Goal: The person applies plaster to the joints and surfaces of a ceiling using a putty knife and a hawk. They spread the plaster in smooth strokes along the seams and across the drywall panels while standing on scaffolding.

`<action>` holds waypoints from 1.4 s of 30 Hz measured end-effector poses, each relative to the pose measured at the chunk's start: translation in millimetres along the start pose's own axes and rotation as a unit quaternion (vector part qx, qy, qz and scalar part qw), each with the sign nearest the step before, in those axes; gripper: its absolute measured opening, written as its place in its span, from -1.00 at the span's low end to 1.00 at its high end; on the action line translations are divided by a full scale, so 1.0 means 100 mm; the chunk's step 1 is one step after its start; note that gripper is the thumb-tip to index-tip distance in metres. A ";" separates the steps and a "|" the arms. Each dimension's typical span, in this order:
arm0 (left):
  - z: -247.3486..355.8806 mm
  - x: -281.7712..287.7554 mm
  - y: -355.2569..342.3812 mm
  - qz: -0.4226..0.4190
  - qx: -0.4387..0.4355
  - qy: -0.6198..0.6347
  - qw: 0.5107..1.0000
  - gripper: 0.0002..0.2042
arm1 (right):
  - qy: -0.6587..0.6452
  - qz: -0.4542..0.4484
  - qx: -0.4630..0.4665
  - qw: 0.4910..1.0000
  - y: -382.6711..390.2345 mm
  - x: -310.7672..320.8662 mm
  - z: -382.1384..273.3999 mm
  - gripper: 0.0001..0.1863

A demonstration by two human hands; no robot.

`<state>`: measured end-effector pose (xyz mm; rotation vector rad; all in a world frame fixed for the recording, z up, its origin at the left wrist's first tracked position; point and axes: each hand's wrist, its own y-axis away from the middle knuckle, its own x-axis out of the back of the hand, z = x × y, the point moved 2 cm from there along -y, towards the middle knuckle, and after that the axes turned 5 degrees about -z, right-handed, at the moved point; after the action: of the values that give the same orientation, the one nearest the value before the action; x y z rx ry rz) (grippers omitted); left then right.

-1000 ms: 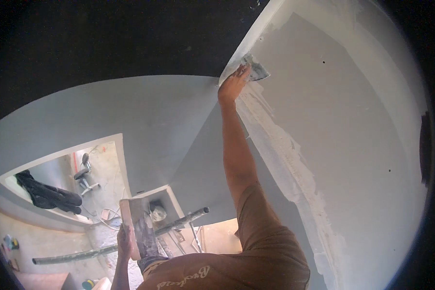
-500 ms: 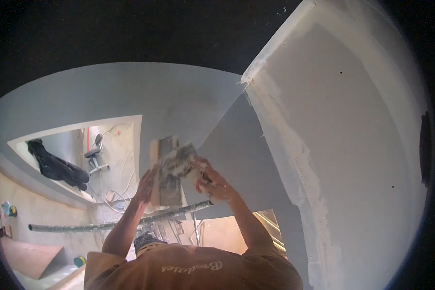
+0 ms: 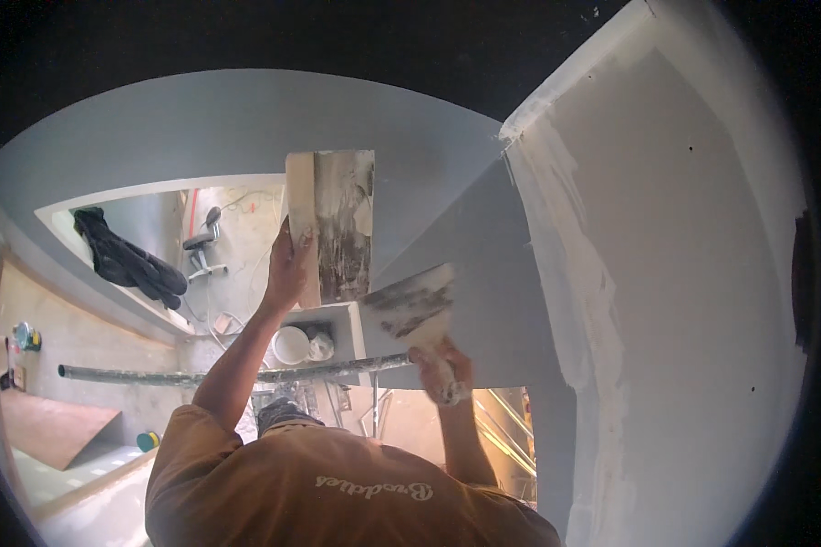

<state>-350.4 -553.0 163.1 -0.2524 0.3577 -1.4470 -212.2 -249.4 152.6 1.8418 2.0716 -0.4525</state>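
Observation:
My left hand (image 3: 289, 264) is closed on the pale wooden grip of a wide filling knife (image 3: 345, 228). Its blade stands lengthwise away from me, streaked with grey and white filler. Lower and to the right, my right hand (image 3: 447, 369) grips a broad putty knife (image 3: 418, 303) by its handle. That blade is smeared with filler along its far part, and white filler sticks to the fingers. A gap separates the two blades. The grey wall panel (image 3: 465, 237) lies behind them; whether the putty knife touches it I cannot tell.
A filler-spattered tube (image 3: 228, 376) crosses below my hands. Beyond it stands a white bucket (image 3: 291, 345). Through an opening an office chair (image 3: 205, 242) shows, with a dark cloth bundle (image 3: 128, 255) on the ledge. At right, a white-filled seam (image 3: 579, 283) edges a large panel (image 3: 684, 273).
The blades were together and blurred by motion; now they are apart. My left hand has moved up with its knife, while my right hand has lowered and moved right with the putty knife.

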 end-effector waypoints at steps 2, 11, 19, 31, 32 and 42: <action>0.22 -0.08 0.06 0.010 0.001 0.018 1.000 -0.56 | -0.294 -0.020 -0.150 0.944 0.07 -0.27 0.09 -0.46; 0.62 -0.28 0.22 -0.204 -0.083 -0.264 0.939 -0.59 | -0.322 -0.130 -0.195 0.917 -0.16 -0.42 0.13 -0.43; 0.73 -0.35 0.19 -0.267 -0.167 -0.264 0.912 -0.63 | -0.300 -0.114 -0.172 0.931 -0.20 -0.46 -0.12 -0.48; 0.38 0.56 -0.26 -0.006 -0.135 -0.275 0.952 -0.58 | -0.046 -0.004 0.044 0.998 -0.75 -0.76 -0.73 -0.62; 0.31 0.63 -0.20 -0.022 -0.055 -0.273 0.960 -0.58 | 0.001 -0.021 0.133 0.991 -0.93 -0.76 -0.89 -0.61; -0.70 0.57 1.01 -0.064 0.061 -0.202 0.976 -0.50 | 0.617 0.318 0.619 0.368 -2.88 -1.30 -3.60 -0.47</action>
<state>-280.3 -595.1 55.3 -0.4659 -0.0795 -1.4959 -496.8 -237.3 537.4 4.7608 0.4684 -0.4094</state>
